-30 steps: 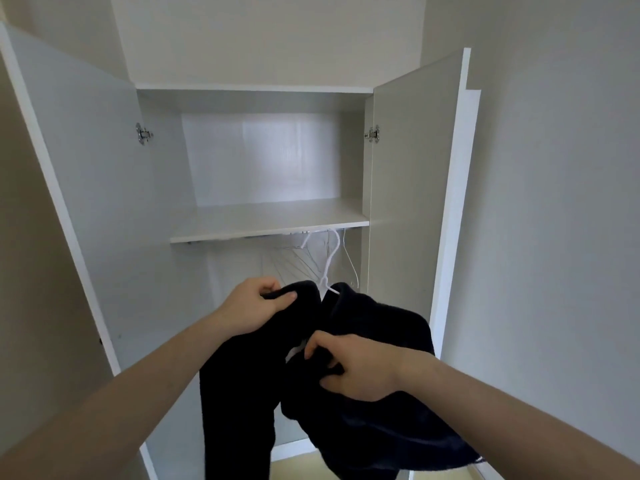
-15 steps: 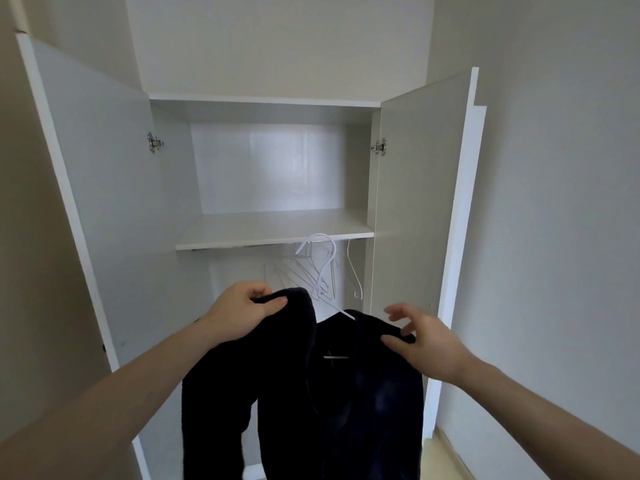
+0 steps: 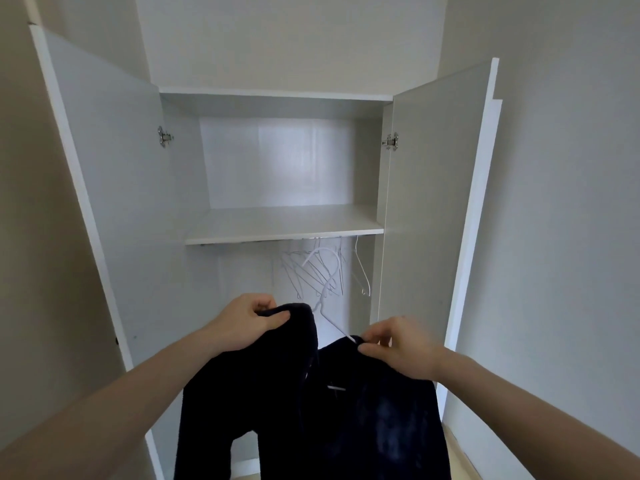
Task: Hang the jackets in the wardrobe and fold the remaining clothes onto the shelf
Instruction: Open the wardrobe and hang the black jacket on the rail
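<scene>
The white wardrobe (image 3: 104, 188) stands with both doors swung wide, its shelf (image 3: 284, 225) crossing the middle. Below the shelf a bunch of white hangers (image 3: 311, 275) hangs toward the right. In front of the wardrobe, low in view, a dark navy jacket (image 3: 346, 410) hangs on a white hanger (image 3: 327, 292), whose hook rises above the collar, below the shelf edge. The left hand (image 3: 247, 322) grips the jacket's left shoulder, fingers curled round the cloth. The right hand (image 3: 405, 344) pinches the right shoulder between thumb and fingertips, just beside the bare hanger arm
</scene>
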Available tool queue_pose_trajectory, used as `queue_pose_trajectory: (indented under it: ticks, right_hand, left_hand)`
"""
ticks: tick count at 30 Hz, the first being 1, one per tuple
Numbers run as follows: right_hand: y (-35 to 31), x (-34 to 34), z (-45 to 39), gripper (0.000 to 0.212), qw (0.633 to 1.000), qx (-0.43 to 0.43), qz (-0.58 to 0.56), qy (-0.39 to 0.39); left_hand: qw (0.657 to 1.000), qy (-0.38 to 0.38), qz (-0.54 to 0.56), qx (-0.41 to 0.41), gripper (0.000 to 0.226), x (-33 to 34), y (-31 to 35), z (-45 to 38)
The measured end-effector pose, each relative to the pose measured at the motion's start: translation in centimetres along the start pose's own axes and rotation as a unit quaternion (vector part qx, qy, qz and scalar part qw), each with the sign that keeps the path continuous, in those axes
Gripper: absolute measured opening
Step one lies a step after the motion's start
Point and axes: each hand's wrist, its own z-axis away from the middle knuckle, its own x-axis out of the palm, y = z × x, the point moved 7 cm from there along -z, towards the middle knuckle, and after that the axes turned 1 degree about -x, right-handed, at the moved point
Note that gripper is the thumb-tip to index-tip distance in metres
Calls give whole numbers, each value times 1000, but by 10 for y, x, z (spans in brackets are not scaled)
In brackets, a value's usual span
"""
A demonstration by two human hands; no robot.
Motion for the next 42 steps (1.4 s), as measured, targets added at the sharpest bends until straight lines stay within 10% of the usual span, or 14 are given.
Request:
queue_pose_trajectory:
  ticks: [12,20,35,39,42]
  right_hand:
    - [-70,6,-38,18,965,-34,-137,219]
    - [-51,20,-39,35,992,4,-113,-58]
    - [-38,105,-90,19,936,153,-317,-28]
    - [-15,134,-125,20,900,187,-392,-11]
    - [-8,160,-160,17,885,195,-421,-39]
  left_hand:
    - [994,-57,-50,85,31,-2,8,-14]
    - [994,-36,85,53,43,-38,-39,-28]
    - [987,3,-155,35,33,-23,-84,-89]
    - [986,165,-14,-3,31,-40,-100,-53]
    - [990,14,94,-104,17,-5,-125,-28]
